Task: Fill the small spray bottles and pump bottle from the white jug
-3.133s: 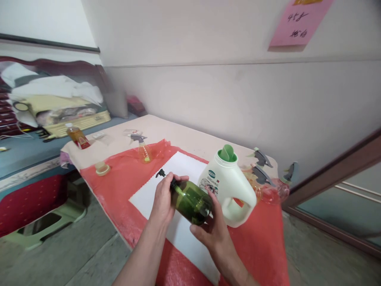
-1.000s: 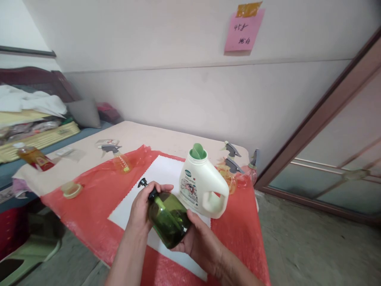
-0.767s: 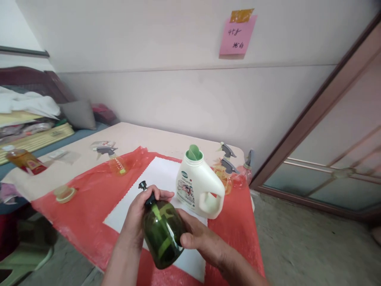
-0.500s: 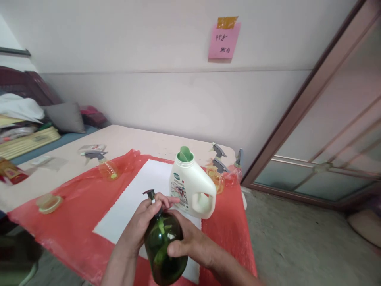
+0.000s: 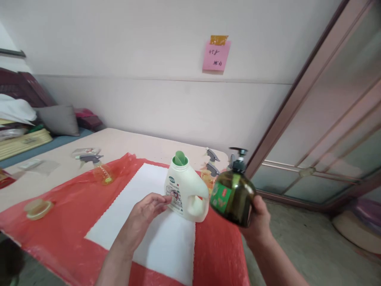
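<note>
A dark green pump bottle (image 5: 238, 194) with a black pump head and a green label is gripped by my right hand (image 5: 258, 220), lifted over the right side of the table and slightly tilted. My left hand (image 5: 149, 210) holds nothing; its fingers are stretched out above the white sheet (image 5: 166, 246). Just beyond those fingertips stands a cream detergent jug (image 5: 184, 190), upright and uncapped, with a green pouring spout (image 5: 180, 159) in its neck. I cannot tell whether the fingertips touch the jug.
Red plastic (image 5: 74, 222) covers much of the table. A spray bottle (image 5: 102, 172) and a round yellowish cap (image 5: 38, 208) are at the left. More spray bottles (image 5: 212, 169) stand behind the jug. A pink note (image 5: 216, 57) is taped to the wall.
The pump bottle has moved right and up in my right hand, its label now showing. My left hand has let go of its neck. The jug stays on the sheet.
</note>
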A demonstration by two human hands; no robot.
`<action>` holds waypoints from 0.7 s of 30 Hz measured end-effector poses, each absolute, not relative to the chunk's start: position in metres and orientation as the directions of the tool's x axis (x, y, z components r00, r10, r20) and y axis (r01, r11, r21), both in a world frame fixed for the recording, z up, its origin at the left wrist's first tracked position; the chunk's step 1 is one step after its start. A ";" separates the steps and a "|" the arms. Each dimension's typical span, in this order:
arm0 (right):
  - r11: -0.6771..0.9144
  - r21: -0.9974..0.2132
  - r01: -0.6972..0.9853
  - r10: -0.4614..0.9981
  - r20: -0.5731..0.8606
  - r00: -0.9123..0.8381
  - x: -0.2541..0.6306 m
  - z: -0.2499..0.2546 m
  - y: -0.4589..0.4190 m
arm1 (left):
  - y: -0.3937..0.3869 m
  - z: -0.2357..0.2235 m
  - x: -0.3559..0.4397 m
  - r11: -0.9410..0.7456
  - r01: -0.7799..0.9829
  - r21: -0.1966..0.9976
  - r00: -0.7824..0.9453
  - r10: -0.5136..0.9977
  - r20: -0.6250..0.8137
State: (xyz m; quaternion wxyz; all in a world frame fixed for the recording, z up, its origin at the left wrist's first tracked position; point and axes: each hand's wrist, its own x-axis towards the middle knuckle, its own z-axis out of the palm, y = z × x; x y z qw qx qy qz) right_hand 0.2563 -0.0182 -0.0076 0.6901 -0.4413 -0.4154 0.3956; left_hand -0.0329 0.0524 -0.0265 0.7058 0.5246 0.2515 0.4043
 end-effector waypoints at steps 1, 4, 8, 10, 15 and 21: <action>0.302 -0.947 -0.107 0.859 0.221 0.462 0.272 -0.011 -0.015 | 0.053 -0.027 -0.033 0.125 -0.318 0.940 0.531 0.845 0.067; 0.149 -0.957 0.248 0.749 0.273 0.603 0.312 -0.024 -0.008 | 0.055 -0.029 -0.034 0.127 -0.342 0.931 0.497 0.866 0.065; -0.050 -0.936 0.348 0.753 0.194 0.629 0.336 -0.052 0.001 | 0.058 -0.033 -0.034 0.121 -0.352 0.928 0.469 0.881 0.063; -0.124 -0.922 0.368 0.742 0.160 0.651 0.339 -0.070 0.008 | 0.060 -0.034 -0.034 0.120 -0.353 0.928 0.461 0.885 0.061; -0.203 -0.903 0.378 0.714 0.127 0.688 0.337 -0.107 0.024 | 0.063 -0.034 -0.034 0.123 -0.351 0.928 0.434 0.900 0.045; -0.148 -0.912 0.382 0.700 0.177 0.692 0.337 -0.112 0.024 | 0.062 -0.032 -0.037 0.120 -0.353 0.928 0.406 0.913 0.037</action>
